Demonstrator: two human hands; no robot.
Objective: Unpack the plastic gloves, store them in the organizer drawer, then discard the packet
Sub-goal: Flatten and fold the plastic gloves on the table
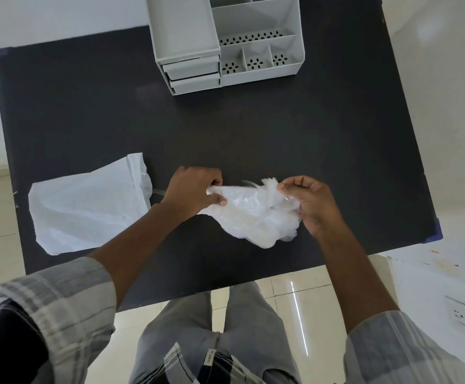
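A crumpled bundle of clear plastic gloves (256,214) lies on the dark table (253,134) near its front edge. My left hand (195,191) pinches the bundle's left end. Over at the upper right end my right hand (308,200) grips it, with a tuft of plastic sticking up between the fingers. A flat white packet (87,206) rests on the table to the left, apart from both hands. At the table's far edge stands the white organizer (225,40), its top drawer (182,26) pulled out and showing nothing inside.
Two lower drawers (194,76) of the organizer sit slightly out. Its right side has open compartments (259,62) with perforated bottoms. Tiled floor lies around the table, and a white wall with a socket (458,314) is at the lower right.
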